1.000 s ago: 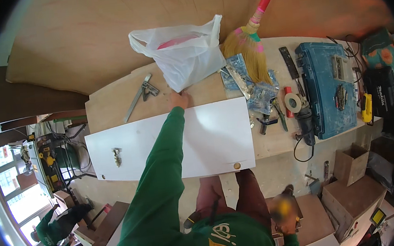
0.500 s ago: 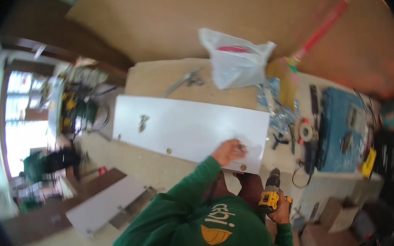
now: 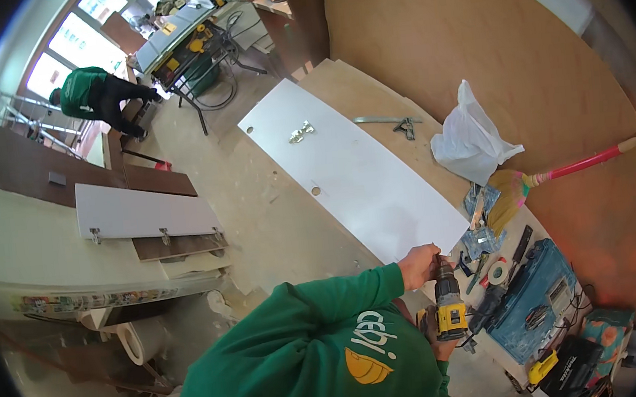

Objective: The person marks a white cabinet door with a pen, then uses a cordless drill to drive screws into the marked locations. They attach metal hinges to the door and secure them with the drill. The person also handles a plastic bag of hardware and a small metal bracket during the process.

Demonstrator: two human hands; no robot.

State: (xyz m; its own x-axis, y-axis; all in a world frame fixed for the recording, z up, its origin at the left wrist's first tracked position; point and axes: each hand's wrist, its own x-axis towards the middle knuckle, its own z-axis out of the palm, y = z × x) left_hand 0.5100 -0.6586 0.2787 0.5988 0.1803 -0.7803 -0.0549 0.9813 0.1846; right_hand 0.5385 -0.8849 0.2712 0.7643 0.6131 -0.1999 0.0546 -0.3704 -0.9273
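My right hand (image 3: 441,347) grips a yellow and black cordless drill (image 3: 450,310) by its handle, chuck pointing away from me. My left hand (image 3: 418,267) is at the drill's front end, its fingers closed by the chuck. Whatever they pinch is too small to make out. Just past the left hand lies a long white panel (image 3: 366,182) on the workbench, with round holes along its near edge. Several metal cabinet hinges (image 3: 301,132) rest together near the panel's far end.
Behind the panel are a combination square (image 3: 404,127), a white plastic bag (image 3: 473,137) and a broom (image 3: 512,191). Rightward lie a tape roll (image 3: 498,271) and a blue tool case (image 3: 525,316). A hinged white panel (image 3: 143,211) is at left; a co-worker (image 3: 90,94) bends beyond, near a table saw (image 3: 180,39).
My left hand has left the panel's surface and come to the drill's front end. The drill is now up beside the panel's near corner. My view has turned.
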